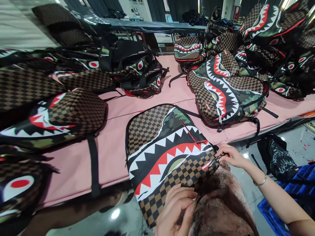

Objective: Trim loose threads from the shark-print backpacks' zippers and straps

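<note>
A backpack [157, 147] with a brown-and-black check, camouflage and a printed red-and-white shark mouth lies tilted over the pink table's front edge. Low in the picture, my left hand [176, 209] has its fingers curled closed at the backpack's near edge. My right hand [231, 155], with a bracelet at the wrist, pinches the dark edge at the backpack's right corner. Something small and dark shows at those fingertips, perhaps a zipper pull; I cannot make it out clearly. Thin red lines run along the front pocket zipper [190, 132].
The pink table [118, 114] bears similar backpacks heaped at left and right, one stack [228, 95] close behind mine. A loose black strap [93, 165] hangs over the front edge. Below right are a black bag [278, 157] and a blue crate [273, 209]. A person [216, 13] is far back.
</note>
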Tool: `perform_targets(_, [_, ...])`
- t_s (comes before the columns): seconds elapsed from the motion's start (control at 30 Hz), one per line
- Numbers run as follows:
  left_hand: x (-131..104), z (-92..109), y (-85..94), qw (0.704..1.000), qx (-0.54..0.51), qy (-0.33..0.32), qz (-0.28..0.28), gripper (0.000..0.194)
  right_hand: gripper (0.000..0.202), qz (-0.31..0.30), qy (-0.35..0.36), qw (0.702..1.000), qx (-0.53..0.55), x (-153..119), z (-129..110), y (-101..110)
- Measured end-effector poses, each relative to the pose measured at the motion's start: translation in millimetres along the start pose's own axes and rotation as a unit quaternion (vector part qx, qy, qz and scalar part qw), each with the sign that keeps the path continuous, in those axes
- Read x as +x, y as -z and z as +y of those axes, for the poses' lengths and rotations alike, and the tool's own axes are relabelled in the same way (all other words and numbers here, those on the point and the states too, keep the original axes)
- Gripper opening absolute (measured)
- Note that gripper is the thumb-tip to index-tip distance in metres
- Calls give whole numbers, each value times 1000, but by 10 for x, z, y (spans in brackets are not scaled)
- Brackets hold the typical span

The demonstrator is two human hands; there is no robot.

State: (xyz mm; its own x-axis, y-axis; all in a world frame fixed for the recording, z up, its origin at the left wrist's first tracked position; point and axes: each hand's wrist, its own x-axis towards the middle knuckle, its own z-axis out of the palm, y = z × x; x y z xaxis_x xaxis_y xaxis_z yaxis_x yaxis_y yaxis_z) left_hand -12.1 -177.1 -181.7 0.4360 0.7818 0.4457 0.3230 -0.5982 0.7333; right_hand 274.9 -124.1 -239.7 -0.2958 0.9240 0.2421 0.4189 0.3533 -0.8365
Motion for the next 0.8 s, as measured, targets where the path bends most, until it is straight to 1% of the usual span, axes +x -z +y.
perform_targets(0.27, [-97,-59,-6,1000,1,-8,26,16,18,-32,26,999,-21,110,-159,-97])
perform_targets(0.37, [-115,-85,-26,1000,2,-6,26,18,19,-33,29,999,-19,123,-176,-105])
perform_targets(0.5, [-95,-88,-52,999,-17,-11,45,17,20,-27,28,999,-13,121,-172,-127])
perform_targets(0.63, [-70,-39,-54,999,-29,-3,34,17,21,-20,22,999,-11,114,-193,-158])
perform_targets(0.7, [-60,-13,-50,999,-28,10,26,16,20,-22,21,999,-16,109,-214,-166])
perform_targets(0.8, [-41,4,-55,999,-23,14,20,15,18,-28,19,999,-28,99,-237,-163])
